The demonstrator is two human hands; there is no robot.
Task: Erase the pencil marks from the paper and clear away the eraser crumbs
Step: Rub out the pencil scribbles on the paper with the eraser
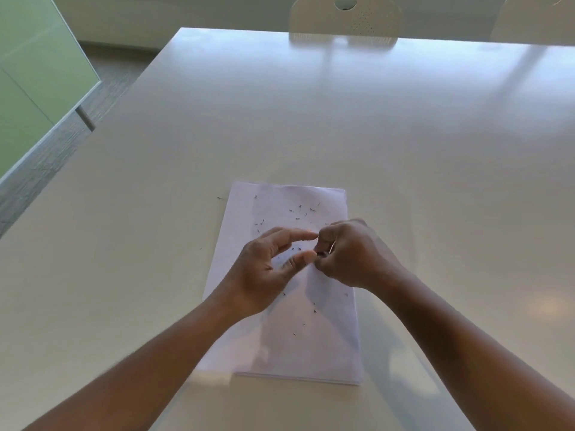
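A white sheet of paper (329, 337) lies lengthwise on the table in front of me. Dark eraser crumbs (303, 211) are scattered over its far half, with a few more crumbs (314, 311) nearer me. Both hands hover over the middle of the sheet. My left hand (267, 269) has straight, spread fingers, and its thumb tip meets my right hand. My right hand (348, 253) is curled tight and pinches a small pale eraser (331, 246), of which only a sliver shows. No pencil marks can be made out under the hands.
The paper rests on a wide white table (404, 135). One stray crumb (220, 198) lies on the table left of the sheet. Two white chairs (345, 20) stand at the far edge. A green panel (34, 82) and grey floor are at the left.
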